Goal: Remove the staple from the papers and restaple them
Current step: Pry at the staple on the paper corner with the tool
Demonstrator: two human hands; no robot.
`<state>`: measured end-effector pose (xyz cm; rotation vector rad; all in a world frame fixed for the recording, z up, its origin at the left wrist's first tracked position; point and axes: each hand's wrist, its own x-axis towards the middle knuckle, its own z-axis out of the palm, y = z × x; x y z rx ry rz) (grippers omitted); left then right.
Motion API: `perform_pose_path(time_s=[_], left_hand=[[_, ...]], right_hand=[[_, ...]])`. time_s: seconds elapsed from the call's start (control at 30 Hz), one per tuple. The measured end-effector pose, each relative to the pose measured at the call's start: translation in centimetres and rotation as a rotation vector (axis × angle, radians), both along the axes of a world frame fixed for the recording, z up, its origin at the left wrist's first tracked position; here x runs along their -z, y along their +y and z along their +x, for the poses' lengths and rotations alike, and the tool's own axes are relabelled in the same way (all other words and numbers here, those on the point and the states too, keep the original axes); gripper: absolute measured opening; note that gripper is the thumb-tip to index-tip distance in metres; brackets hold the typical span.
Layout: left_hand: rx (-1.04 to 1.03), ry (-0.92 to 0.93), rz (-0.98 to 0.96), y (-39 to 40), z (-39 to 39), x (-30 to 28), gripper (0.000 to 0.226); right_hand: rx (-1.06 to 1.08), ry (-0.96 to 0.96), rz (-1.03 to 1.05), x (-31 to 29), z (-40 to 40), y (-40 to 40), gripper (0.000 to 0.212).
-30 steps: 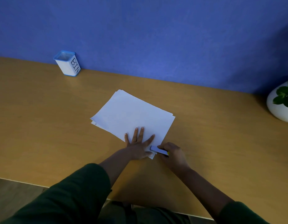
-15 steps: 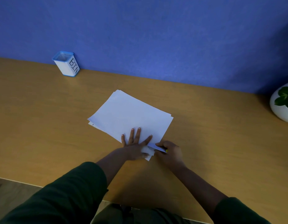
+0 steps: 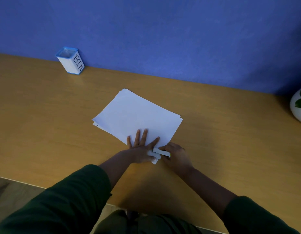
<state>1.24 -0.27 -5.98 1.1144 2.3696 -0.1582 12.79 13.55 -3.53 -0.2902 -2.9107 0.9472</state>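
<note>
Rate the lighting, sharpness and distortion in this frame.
Head view: dim and blue-tinted; the papers stay readable, but the small tool gripped by the right hand is too dark to identify. Soft shadow falls under the arms. Wide-angle bending curves the desk edge. No glare or motion blur.

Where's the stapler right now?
In the head view, the stapler is in the right hand, at the near corner of the papers, right beside the left hand pressing them flat.
</note>
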Motion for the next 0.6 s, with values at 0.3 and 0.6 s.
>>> perform_pose_path(time_s=[0.3, 0.6], left_hand=[[-0.013, -0.07, -0.026, 0.1, -0.1, -0.4, 0.086], [-0.01, -0.061, -0.044, 0.2, 0.0, -0.4, 0.086]], right_hand=[[0.084, -0.014, -0.11, -0.2, 0.7, 1.4, 0.017], [0.014, -0.029, -0.083, 0.3, 0.2, 0.2, 0.023]])
